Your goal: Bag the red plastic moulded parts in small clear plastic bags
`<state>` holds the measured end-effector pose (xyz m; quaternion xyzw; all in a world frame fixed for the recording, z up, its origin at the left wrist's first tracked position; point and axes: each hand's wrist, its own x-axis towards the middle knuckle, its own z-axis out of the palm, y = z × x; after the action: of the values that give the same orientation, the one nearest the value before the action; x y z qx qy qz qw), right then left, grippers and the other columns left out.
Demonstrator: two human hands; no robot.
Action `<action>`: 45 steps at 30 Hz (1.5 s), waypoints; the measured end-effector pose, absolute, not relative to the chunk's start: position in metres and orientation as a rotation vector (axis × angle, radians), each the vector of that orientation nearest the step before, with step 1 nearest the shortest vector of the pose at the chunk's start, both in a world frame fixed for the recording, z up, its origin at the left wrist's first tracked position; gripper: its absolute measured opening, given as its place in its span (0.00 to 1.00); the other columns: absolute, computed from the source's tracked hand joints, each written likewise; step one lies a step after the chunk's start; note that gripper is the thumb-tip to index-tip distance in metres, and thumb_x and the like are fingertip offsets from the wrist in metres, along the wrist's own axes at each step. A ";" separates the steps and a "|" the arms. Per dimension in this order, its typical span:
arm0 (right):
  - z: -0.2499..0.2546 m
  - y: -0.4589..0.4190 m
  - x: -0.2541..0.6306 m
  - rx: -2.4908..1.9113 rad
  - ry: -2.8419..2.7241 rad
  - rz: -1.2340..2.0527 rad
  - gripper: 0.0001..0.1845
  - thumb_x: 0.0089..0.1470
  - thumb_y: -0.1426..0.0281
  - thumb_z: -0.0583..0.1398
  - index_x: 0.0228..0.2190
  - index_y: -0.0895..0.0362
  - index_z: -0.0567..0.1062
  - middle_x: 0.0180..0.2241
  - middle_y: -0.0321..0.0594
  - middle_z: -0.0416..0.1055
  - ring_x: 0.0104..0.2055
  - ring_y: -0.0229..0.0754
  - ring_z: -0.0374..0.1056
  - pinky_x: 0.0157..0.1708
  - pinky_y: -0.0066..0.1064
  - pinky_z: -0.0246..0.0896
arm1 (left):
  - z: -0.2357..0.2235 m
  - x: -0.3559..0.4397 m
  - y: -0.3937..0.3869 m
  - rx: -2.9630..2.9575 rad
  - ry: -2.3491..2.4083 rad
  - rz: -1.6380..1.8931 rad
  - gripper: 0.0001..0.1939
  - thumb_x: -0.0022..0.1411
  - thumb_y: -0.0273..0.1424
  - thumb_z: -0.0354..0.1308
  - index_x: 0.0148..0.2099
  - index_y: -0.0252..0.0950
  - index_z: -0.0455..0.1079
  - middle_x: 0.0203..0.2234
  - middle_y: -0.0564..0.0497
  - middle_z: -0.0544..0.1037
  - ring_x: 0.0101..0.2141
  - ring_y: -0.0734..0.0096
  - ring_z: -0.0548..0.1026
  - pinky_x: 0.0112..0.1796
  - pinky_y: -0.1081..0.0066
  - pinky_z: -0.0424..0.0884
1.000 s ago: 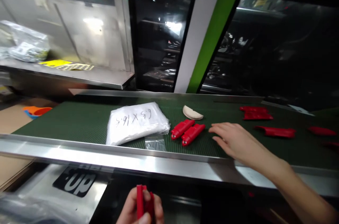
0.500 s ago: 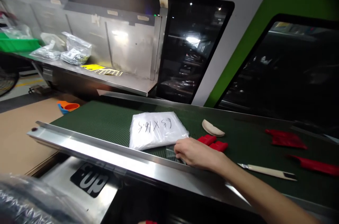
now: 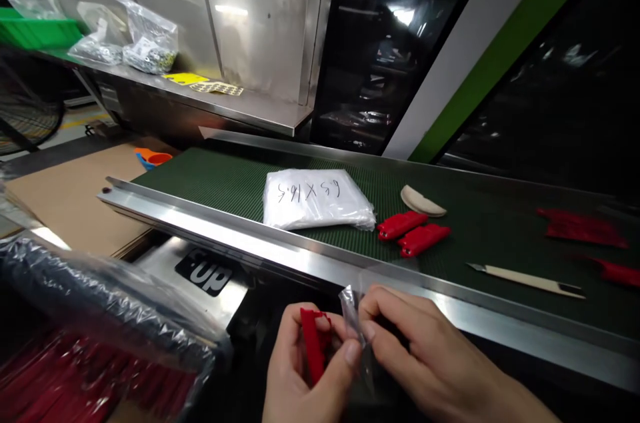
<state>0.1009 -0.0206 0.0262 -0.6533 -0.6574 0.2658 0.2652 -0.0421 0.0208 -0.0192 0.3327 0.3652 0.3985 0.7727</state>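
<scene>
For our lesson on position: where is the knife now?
At right in the head view, the knife lies on the green belt, just beyond the metal rail and right hand.

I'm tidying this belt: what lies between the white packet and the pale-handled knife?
Two red parts, side by side on the green belt, lie between the white packet and the knife, in the head view.

The slim red plastic piece [image 3: 311, 345] looks smooth. The small, clear plastic bag [image 3: 349, 303] is glossy and creased.
</scene>
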 end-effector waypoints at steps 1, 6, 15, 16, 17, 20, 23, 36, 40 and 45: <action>0.019 -0.025 0.099 -1.811 -1.791 0.682 0.11 0.63 0.71 0.48 0.29 0.56 0.66 0.28 0.33 0.66 0.29 0.33 0.61 0.30 0.25 0.56 | -0.022 -0.043 0.018 0.718 0.810 0.865 0.21 0.45 0.35 0.74 0.33 0.37 0.64 0.27 0.54 0.75 0.28 0.73 0.70 0.31 0.75 0.68; 0.000 -0.042 0.096 -1.948 -1.894 0.742 0.12 0.63 0.70 0.47 0.30 0.55 0.66 0.29 0.35 0.65 0.30 0.37 0.60 0.30 0.30 0.54 | -0.033 -0.052 0.007 0.813 0.941 0.697 0.21 0.47 0.36 0.73 0.35 0.37 0.64 0.25 0.57 0.72 0.19 0.82 0.62 0.20 0.80 0.58; -0.002 -0.056 0.100 -2.006 -1.645 1.024 0.11 0.64 0.69 0.48 0.29 0.54 0.65 0.29 0.31 0.66 0.31 0.36 0.60 0.32 0.31 0.51 | -0.038 -0.054 0.004 0.758 0.916 0.658 0.18 0.55 0.34 0.68 0.36 0.38 0.59 0.27 0.57 0.72 0.27 0.78 0.66 0.29 0.81 0.64; -0.003 -0.057 0.100 -2.000 -1.628 1.045 0.11 0.64 0.69 0.49 0.29 0.54 0.65 0.29 0.30 0.66 0.31 0.35 0.60 0.32 0.30 0.51 | -0.038 -0.053 0.003 0.753 0.906 0.659 0.19 0.54 0.34 0.68 0.36 0.38 0.59 0.26 0.57 0.71 0.28 0.78 0.66 0.30 0.80 0.64; -0.004 -0.057 0.099 -1.988 -1.608 1.065 0.11 0.64 0.69 0.49 0.29 0.54 0.65 0.29 0.30 0.67 0.31 0.35 0.61 0.32 0.30 0.52 | -0.037 -0.053 0.002 0.751 0.900 0.654 0.19 0.53 0.34 0.69 0.36 0.38 0.59 0.26 0.57 0.71 0.28 0.78 0.66 0.29 0.80 0.65; -0.005 -0.058 0.097 -1.922 -1.485 1.101 0.12 0.66 0.65 0.49 0.31 0.53 0.66 0.30 0.29 0.68 0.32 0.34 0.62 0.33 0.28 0.54 | -0.036 -0.051 0.000 0.767 0.921 0.626 0.19 0.52 0.34 0.69 0.36 0.37 0.60 0.26 0.57 0.71 0.25 0.78 0.66 0.27 0.80 0.65; -0.008 -0.062 0.098 -1.807 -1.288 1.187 0.11 0.63 0.58 0.55 0.36 0.50 0.71 0.33 0.29 0.69 0.34 0.33 0.64 0.33 0.25 0.59 | -0.036 -0.050 0.000 0.775 0.930 0.631 0.18 0.53 0.34 0.69 0.36 0.37 0.61 0.26 0.57 0.71 0.23 0.79 0.65 0.25 0.80 0.64; -0.027 -0.081 0.106 -1.797 -1.171 0.924 0.09 0.58 0.62 0.61 0.41 0.46 0.72 0.42 0.29 0.69 0.44 0.34 0.66 0.44 0.25 0.60 | -0.037 -0.044 -0.002 0.691 0.967 0.683 0.19 0.48 0.33 0.72 0.35 0.38 0.63 0.24 0.57 0.72 0.20 0.80 0.66 0.21 0.83 0.64; -0.045 -0.095 0.116 -1.949 -0.997 0.762 0.26 0.56 0.59 0.63 0.54 0.39 0.62 0.56 0.29 0.61 0.58 0.38 0.58 0.58 0.34 0.50 | -0.033 -0.051 0.008 0.569 1.039 0.661 0.23 0.42 0.31 0.74 0.36 0.38 0.64 0.26 0.55 0.74 0.23 0.77 0.71 0.25 0.82 0.67; -0.058 -0.107 0.110 -1.527 -0.476 1.289 0.30 0.53 0.56 0.65 0.54 0.50 0.64 0.51 0.42 0.67 0.49 0.43 0.66 0.44 0.35 0.63 | -0.029 -0.064 0.024 0.428 1.213 0.721 0.33 0.26 0.31 0.79 0.38 0.40 0.69 0.29 0.54 0.79 0.26 0.75 0.74 0.26 0.82 0.71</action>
<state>0.1103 -0.1073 -0.0577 -0.6361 -0.1982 0.5370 0.5173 -0.0645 0.0243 -0.0287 0.1951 0.5532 0.3289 0.7401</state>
